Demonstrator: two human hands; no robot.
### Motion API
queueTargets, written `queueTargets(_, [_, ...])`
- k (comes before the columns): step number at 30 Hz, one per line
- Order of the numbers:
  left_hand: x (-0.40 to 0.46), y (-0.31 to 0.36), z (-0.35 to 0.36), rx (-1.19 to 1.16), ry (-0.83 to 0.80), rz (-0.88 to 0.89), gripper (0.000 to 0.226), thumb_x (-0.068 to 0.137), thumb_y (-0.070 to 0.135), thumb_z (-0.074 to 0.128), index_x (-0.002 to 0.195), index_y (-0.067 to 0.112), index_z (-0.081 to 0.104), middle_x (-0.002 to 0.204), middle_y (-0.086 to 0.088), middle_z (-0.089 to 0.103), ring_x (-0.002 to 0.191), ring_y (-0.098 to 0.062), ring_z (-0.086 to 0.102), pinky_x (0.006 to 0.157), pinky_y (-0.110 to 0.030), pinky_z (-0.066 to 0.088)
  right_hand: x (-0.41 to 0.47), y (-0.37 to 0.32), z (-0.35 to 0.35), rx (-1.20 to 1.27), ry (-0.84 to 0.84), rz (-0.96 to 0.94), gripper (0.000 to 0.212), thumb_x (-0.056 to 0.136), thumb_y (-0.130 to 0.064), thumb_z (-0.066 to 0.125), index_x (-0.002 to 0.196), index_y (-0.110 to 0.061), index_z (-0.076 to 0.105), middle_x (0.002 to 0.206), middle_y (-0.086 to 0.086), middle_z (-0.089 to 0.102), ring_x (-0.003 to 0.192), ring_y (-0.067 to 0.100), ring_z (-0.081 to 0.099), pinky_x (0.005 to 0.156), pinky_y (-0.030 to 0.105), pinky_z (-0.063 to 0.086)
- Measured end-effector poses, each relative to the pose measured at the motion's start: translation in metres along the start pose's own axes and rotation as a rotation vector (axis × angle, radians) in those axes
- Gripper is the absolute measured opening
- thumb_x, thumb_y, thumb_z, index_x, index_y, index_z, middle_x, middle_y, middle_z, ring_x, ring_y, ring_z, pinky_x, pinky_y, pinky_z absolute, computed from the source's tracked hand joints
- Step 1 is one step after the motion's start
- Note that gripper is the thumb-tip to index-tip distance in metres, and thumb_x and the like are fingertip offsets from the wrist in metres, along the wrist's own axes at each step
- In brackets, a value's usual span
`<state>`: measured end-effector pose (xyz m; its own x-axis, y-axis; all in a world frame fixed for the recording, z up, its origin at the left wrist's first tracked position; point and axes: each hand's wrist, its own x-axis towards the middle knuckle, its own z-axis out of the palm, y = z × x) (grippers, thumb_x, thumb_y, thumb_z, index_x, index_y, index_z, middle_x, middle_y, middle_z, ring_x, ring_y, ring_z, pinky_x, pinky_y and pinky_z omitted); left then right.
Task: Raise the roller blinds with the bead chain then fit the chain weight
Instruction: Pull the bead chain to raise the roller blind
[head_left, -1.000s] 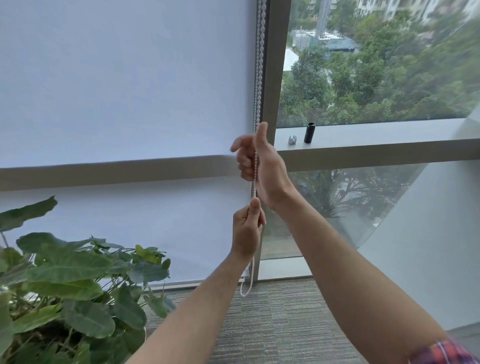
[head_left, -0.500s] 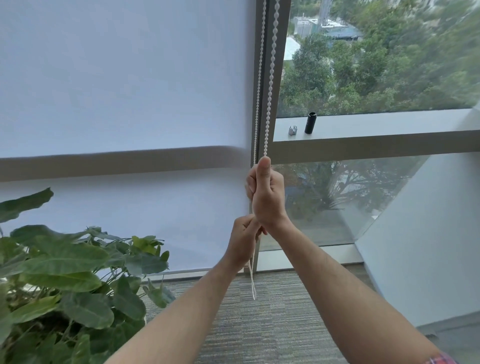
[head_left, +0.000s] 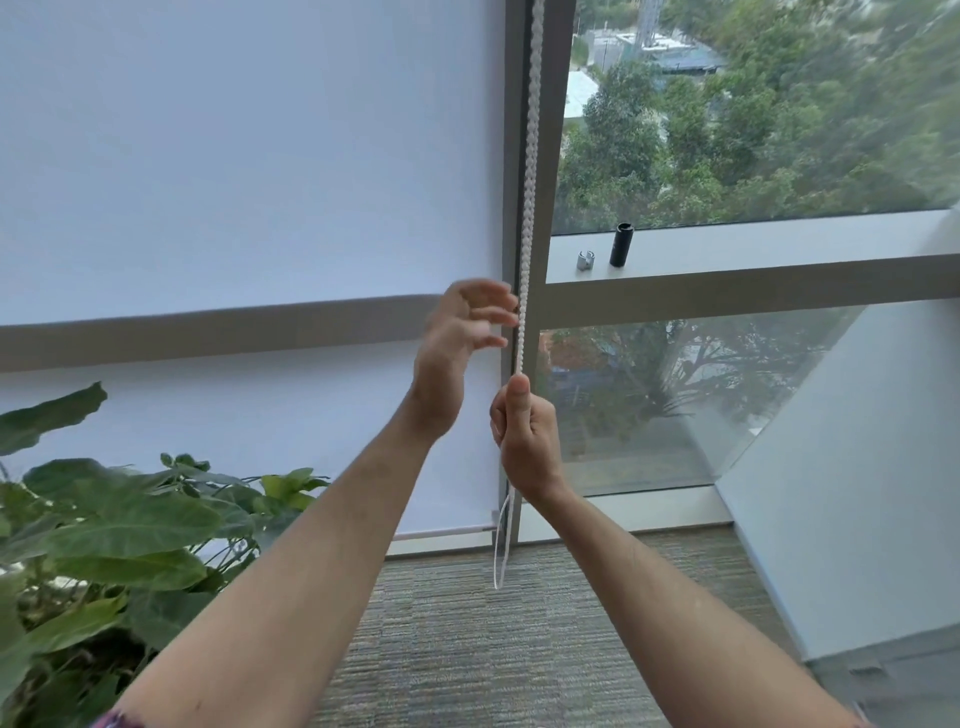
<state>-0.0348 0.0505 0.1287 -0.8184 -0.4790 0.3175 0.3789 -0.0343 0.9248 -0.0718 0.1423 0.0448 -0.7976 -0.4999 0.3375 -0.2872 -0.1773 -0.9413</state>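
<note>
A white roller blind (head_left: 249, 156) covers the left window down to its bottom bar (head_left: 441, 534) near the floor. The white bead chain (head_left: 530, 156) hangs along the grey window post. My right hand (head_left: 524, 441) is closed around the chain, thumb up, and the chain's loop (head_left: 501, 551) dangles below it. My left hand (head_left: 462, 332) is higher, blurred, fingers spread, fingertips at the chain but not closed on it. On the ledge to the right stand a black cylinder (head_left: 621, 244) and a small grey clip piece (head_left: 585, 260).
A large leafy plant (head_left: 104, 540) fills the lower left, close to my left arm. The grey window post (head_left: 550, 291) and horizontal rail (head_left: 727, 291) frame bare glass on the right. A white wall (head_left: 857, 493) slants in at the right. Carpet (head_left: 467, 634) lies below.
My right hand has pulled the chain down from ledge height to well below the rail. My left hand has let go and risen above the right, fingers now apart.
</note>
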Motion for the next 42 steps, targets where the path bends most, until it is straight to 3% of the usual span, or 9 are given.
queueTargets(5, [0.012,0.027,0.034,-0.016,-0.157,0.067,0.041,0.094,0.052,0.050,0.112,0.017,0.060,0.081,-0.001,0.051,0.063,-0.017,0.047,0.054,-0.031,0.037,0.002,0.005,-0.002,-0.024,0.012,0.027,0.073,0.091,-0.077,0.024,0.052,-0.017,0.037,0.044,-0.009,0.036,0.044,0.007,0.032,0.046,0.023,0.025])
queueTargets(9, [0.011,0.030,0.058,-0.032,-0.059,0.065,0.036,0.104,0.037,0.030,0.112,0.015,0.057,0.068,0.004,0.030,0.054,-0.015,0.019,0.043,-0.026,0.017,0.000,0.007,-0.002,0.026,-0.002,0.043,0.065,0.093,-0.074,0.026,0.048,-0.029,0.034,0.043,-0.012,0.030,0.044,0.008,0.025,0.047,0.027,0.020])
queueTargets(16, [0.003,0.018,0.062,-0.014,-0.019,0.099,0.038,0.106,0.024,0.030,0.074,0.016,0.050,0.049,0.014,0.032,0.039,-0.006,0.023,0.037,-0.018,0.021,-0.009,0.014,-0.005,0.045,-0.038,0.060,0.054,0.098,-0.054,0.027,0.049,-0.032,0.034,0.044,-0.014,0.028,0.045,0.006,0.022,0.047,0.028,0.016])
queueTargets(23, [-0.011,-0.002,0.044,-0.100,0.028,0.097,0.045,0.104,0.026,0.032,0.067,0.028,0.057,0.041,0.014,0.035,0.033,-0.006,0.024,0.038,-0.015,0.023,-0.016,0.025,-0.015,0.058,-0.197,0.123,0.063,0.087,-0.081,0.031,0.052,-0.029,0.041,0.049,-0.014,0.037,0.050,0.004,0.030,0.051,0.024,0.024])
queueTargets(27, [-0.011,-0.004,0.046,-0.178,0.044,0.072,0.042,0.103,0.028,0.033,0.068,0.022,0.055,0.041,0.013,0.035,0.032,-0.005,0.024,0.038,-0.014,0.024,0.013,0.013,-0.032,0.086,-0.214,0.165,0.083,0.076,-0.091,0.026,0.083,-0.018,0.065,0.073,0.001,0.058,0.072,0.019,0.051,0.068,0.039,0.040])
queueTargets(29, [-0.009,-0.005,0.046,-0.172,0.051,0.071,0.040,0.103,0.027,0.033,0.070,0.018,0.053,0.040,0.012,0.035,0.033,-0.006,0.024,0.038,-0.015,0.025,0.030,-0.001,-0.041,0.187,-0.166,0.153,0.074,0.076,-0.091,0.028,0.095,-0.032,0.069,0.082,-0.005,0.066,0.082,0.014,0.061,0.077,0.032,0.047])
queueTargets(32, [-0.006,-0.004,0.046,-0.171,0.044,0.076,0.036,0.103,0.024,0.032,0.073,0.011,0.046,0.042,0.013,0.035,0.034,-0.006,0.024,0.038,-0.020,0.021,0.051,-0.029,-0.045,0.253,-0.147,0.118,0.069,0.081,-0.085,0.034,0.099,-0.029,0.070,0.084,-0.005,0.071,0.082,0.011,0.067,0.073,0.025,0.050])
queueTargets(35, [-0.005,-0.006,0.050,-0.179,0.049,0.085,0.035,0.102,0.024,0.033,0.072,0.009,0.045,0.042,0.010,0.033,0.034,-0.007,0.021,0.038,-0.031,0.013,0.063,-0.053,-0.039,0.244,-0.142,0.067,0.066,0.085,-0.079,0.040,0.100,-0.022,0.070,0.086,0.002,0.073,0.087,0.021,0.069,0.074,0.040,0.053])
queueTargets(42, [-0.009,-0.015,0.047,-0.161,0.071,0.061,0.039,0.101,0.024,0.037,0.065,0.018,0.050,0.043,0.010,0.033,0.033,-0.006,0.024,0.036,-0.017,0.020,0.080,-0.102,-0.025,0.309,-0.152,-0.052,0.048,0.103,-0.047,0.030,0.098,-0.017,0.067,0.081,0.009,0.066,0.078,0.024,0.062,0.077,0.036,0.050])
